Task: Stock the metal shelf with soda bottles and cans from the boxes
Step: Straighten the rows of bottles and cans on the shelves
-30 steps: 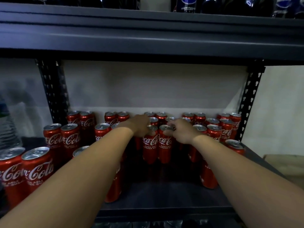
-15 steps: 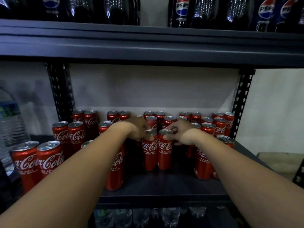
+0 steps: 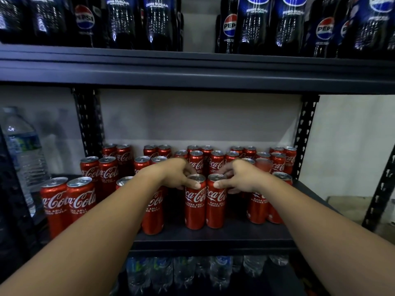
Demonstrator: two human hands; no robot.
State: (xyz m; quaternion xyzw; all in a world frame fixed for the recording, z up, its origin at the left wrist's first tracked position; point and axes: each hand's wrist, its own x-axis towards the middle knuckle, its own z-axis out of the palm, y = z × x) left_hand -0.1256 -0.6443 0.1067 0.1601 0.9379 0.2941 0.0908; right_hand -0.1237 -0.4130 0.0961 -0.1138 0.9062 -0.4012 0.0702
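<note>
The left hand grips the rim of one can — the right hand grips its neighbour. Both cans stand upright, touching, mid-shelf among other cans.

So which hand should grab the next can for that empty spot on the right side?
Probably the right hand: it grips the right-hand Coca-Cola can, nearest the bare shelf. The left hand holds the other can, farther away.

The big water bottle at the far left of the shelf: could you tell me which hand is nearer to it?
Left. The left hand grips a can top right of the water bottle; the right hand lies farther right.
</note>
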